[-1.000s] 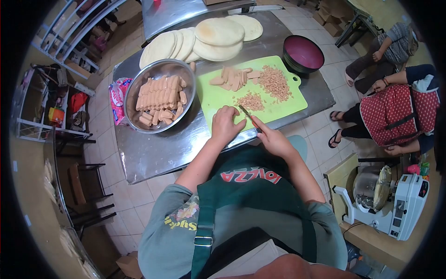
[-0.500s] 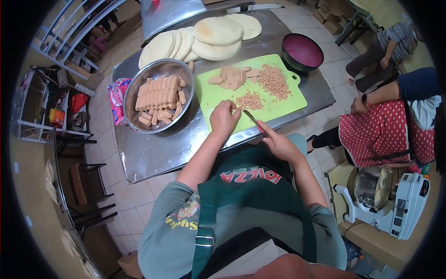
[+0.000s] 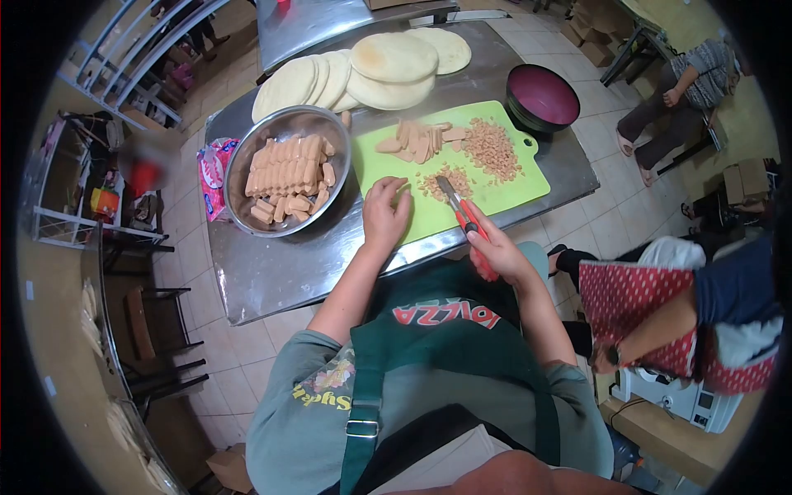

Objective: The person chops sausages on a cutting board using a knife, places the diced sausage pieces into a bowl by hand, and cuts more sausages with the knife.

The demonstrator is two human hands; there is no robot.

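My right hand (image 3: 499, 252) grips a red-handled knife (image 3: 469, 216), its blade tip at a small pile of chopped sausage (image 3: 444, 183) on the lime-green cutting board (image 3: 429, 227). At the board's left edge lies my left hand (image 3: 386, 213), holding nothing, its fingers loosely bent and apart. Behind the blade are sausage slices (image 3: 419, 142) and a larger heap of diced sausage (image 3: 497, 148). Left of the board stands a steel bowl (image 3: 346, 140) with whole and cut sausages (image 3: 285, 163) inside.
Flat round dough bases (image 3: 394, 58) overlap at the table's back. A dark purple bowl (image 3: 542, 95) stands at the board's far right corner. A pink plastic package (image 3: 213, 177) is beside the steel bowl. Another person in a red dotted apron (image 3: 635, 309) stands at right by a white machine (image 3: 676, 400).
The knife has swung upright over the small pile, its blade now pointing away from me. My left hand has drawn back left from the pile. The aproned person has shifted toward the machine.
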